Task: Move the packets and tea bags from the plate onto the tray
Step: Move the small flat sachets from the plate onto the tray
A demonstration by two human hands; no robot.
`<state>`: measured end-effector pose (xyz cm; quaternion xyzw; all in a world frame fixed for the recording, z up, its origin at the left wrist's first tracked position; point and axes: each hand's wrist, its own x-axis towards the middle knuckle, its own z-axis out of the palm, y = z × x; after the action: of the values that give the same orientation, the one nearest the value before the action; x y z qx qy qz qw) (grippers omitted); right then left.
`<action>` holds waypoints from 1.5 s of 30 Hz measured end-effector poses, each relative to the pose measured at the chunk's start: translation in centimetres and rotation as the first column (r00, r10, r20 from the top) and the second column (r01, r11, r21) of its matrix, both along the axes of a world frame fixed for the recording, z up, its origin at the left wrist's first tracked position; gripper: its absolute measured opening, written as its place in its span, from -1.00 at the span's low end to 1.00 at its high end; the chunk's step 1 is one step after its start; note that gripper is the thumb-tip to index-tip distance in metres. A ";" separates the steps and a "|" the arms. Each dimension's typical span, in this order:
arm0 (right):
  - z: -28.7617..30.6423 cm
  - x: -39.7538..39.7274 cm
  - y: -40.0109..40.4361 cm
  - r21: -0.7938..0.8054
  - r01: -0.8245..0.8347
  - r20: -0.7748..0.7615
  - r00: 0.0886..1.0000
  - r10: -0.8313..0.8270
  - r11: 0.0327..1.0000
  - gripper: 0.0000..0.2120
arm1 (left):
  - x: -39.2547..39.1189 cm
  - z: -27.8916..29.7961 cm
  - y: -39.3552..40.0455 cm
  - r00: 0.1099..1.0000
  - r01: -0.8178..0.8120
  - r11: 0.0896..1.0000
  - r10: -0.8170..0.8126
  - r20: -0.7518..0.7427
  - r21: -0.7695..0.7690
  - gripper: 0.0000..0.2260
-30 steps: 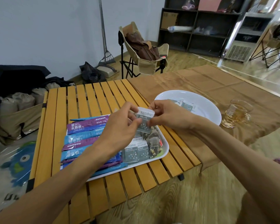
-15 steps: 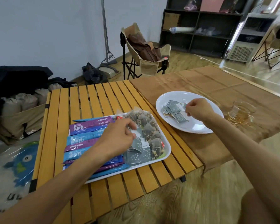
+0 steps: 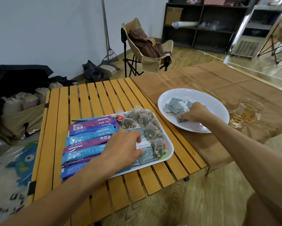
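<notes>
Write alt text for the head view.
The right hand reaches into a white plate for grey packets, while the left hand rests on packets in a white tray of tea bags on a slatted table.

One tray (image 3: 168, 154), one plate (image 3: 207, 101), one glass (image 3: 246, 113), two hands

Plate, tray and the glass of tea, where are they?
Plate (image 3: 210, 101): head view, bare far part of its white inside.
Tray (image 3: 169, 148): head view, white rim at its right edge.
Glass (image 3: 247, 111): head view, its clear side wall.
</notes>
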<state>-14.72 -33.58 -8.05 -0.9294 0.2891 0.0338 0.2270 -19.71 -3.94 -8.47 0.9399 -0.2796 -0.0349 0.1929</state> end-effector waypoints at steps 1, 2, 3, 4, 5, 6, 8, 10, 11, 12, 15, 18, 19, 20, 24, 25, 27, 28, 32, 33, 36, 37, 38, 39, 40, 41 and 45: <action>0.1 0.0 -0.3 0.023 0.021 0.011 1.000 -0.021 1.000 -0.63 | 0.0 -0.1 0.0 1.000 0.001 1.000 -0.001 0.007 0.006 -0.75; 0.3 0.0 -0.6 0.060 0.040 0.035 0.999 -0.042 0.997 -0.72 | 0.1 -0.2 0.0 1.000 0.000 1.000 0.000 0.012 0.009 -0.74; 0.5 -0.2 -1.0 0.100 0.052 0.059 0.997 -0.058 0.994 -0.81 | 0.2 -0.3 0.0 1.000 -0.002 1.000 0.002 0.014 0.014 -0.73; 0.8 -0.4 -1.3 0.137 0.067 0.066 0.995 -0.077 0.988 -0.86 | 0.2 -0.3 -0.1 1.000 -0.003 1.000 0.002 0.019 0.024 -0.72; 1.1 -0.6 -1.7 0.165 0.076 0.061 0.994 -0.087 0.983 -0.90 | 0.3 -0.4 -0.1 1.000 -0.001 0.999 0.000 0.024 0.040 -0.71; 1.4 -0.9 -2.1 0.183 0.085 0.049 0.994 -0.095 0.980 -0.94 | 0.4 -0.6 -0.1 0.999 0.003 0.998 -0.005 0.033 0.056 -0.69; 2.2 -1.6 -2.8 0.201 0.099 0.052 0.992 -0.111 0.975 -0.90 | 0.5 -0.8 -0.3 0.999 0.011 0.997 -0.015 0.044 0.080 -0.68; 3.3 -2.1 -3.0 0.234 0.076 0.118 0.987 -0.106 0.969 -0.81 | 0.5 -0.8 -0.5 0.999 0.023 0.995 -0.027 0.041 0.094 -0.68; 4.0 -2.5 -2.7 0.254 0.038 0.166 0.983 -0.082 0.966 -0.82 | 0.5 -0.6 -0.4 0.999 0.033 0.996 -0.036 0.038 0.089 -0.70; 4.8 -2.8 -1.9 0.274 -0.014 0.209 0.977 -0.046 0.962 -0.86 | 0.6 -0.3 -0.4 0.998 0.044 0.997 -0.046 0.037 0.064 -0.74; 6.6 -3.8 1.9 0.369 -0.178 0.278 0.958 0.074 0.912 -0.96 | 1.1 1.5 -0.3 1.000 0.018 0.984 -0.022 -0.021 -0.176 -0.88; 7.1 -4.3 5.8 0.489 -0.326 0.328 0.928 0.176 0.809 -0.89 | 2.1 3.5 0.0 0.991 -0.118 0.909 0.082 -0.105 -0.399 -0.94; 7.1 -4.4 6.9 0.516 -0.361 0.340 0.919 0.200 0.777 -0.88 | 2.4 3.8 0.1 0.985 -0.161 0.874 0.113 -0.130 -0.458 -0.95; 7.0 -4.5 7.9 0.546 -0.386 0.351 0.911 0.215 0.743 -0.87 | 2.6 4.0 0.3 0.979 -0.192 0.841 0.130 -0.156 -0.505 -0.94; 6.6 -4.7 10.2 0.663 -0.415 0.355 0.907 0.226 0.623 -0.87 | 2.6 4.2 0.6 0.960 -0.230 0.759 0.077 -0.268 -0.608 -0.95; 6.5 -4.9 10.5 0.677 -0.413 0.348 0.909 0.230 0.609 -0.88 | 2.6 4.3 0.5 0.955 -0.239 0.741 0.064 -0.288 -0.627 -0.95; 6.3 -5.1 10.6 0.679 -0.408 0.324 0.913 0.250 0.611 -0.89 | 2.7 4.6 0.5 0.946 -0.264 0.727 0.069 -0.316 -0.633 -0.93; 6.1 -5.2 10.5 0.658 -0.409 0.310 0.912 0.268 0.633 -0.91 | 2.9 4.6 0.6 0.946 -0.271 0.744 0.090 -0.311 -0.610 -0.93; 5.6 -4.8 9.6 0.516 -0.358 0.309 0.925 0.220 0.778 -0.95 | 3.9 3.3 1.5 0.963 -0.222 0.926 0.159 -0.216 -0.307 -0.85; 5.5 -4.6 9.3 0.486 -0.328 0.323 0.929 0.182 0.811 -0.93 | 3.9 2.9 1.6 0.969 -0.203 0.955 0.165 -0.183 -0.216 -0.85; 5.1 -4.3 8.4 0.437 -0.274 0.332 0.934 0.129 0.857 -0.90 | 3.7 2.2 1.6 0.985 -0.171 0.985 0.171 -0.030 0.012 -0.85; 4.9 -4.2 8.0 0.427 -0.264 0.320 0.939 0.128 0.865 -0.90 | 3.7 2.0 1.6 0.986 -0.165 0.984 0.162 0.036 0.074 -0.82; 4.7 -4.0 7.6 0.417 -0.250 0.306 0.944 0.124 0.874 -0.89 | 3.6 1.8 1.5 0.983 -0.166 0.978 0.154 0.100 0.126 -0.80; 4.5 -3.8 7.1 0.405 -0.235 0.296 0.948 0.116 0.884 -0.89 | 3.5 1.7 1.4 0.976 -0.171 0.972 0.146 0.161 0.159 -0.79; 4.3 -3.6 6.5 0.390 -0.217 0.289 0.951 0.105 0.895 -0.89 | 3.4 1.5 1.4 0.966 -0.175 0.970 0.136 0.219 0.169 -0.79; 4.1 -3.3 5.8 0.373 -0.197 0.287 0.954 0.090 0.907 -0.88 | 3.3 1.4 1.3 0.954 -0.171 0.972 0.123 0.273 0.160 -0.79; 2.5 -2.3 2.5 0.309 -0.071 0.276 0.961 -0.018 0.948 -0.87 | 2.7 1.0 0.8 0.957 -0.013 0.990 -0.028 0.289 0.138 -0.74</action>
<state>-17.04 -31.10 -5.52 -0.8804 0.2330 -0.0468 0.4105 -17.06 -3.14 -7.49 0.9449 -0.3052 0.0831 0.0839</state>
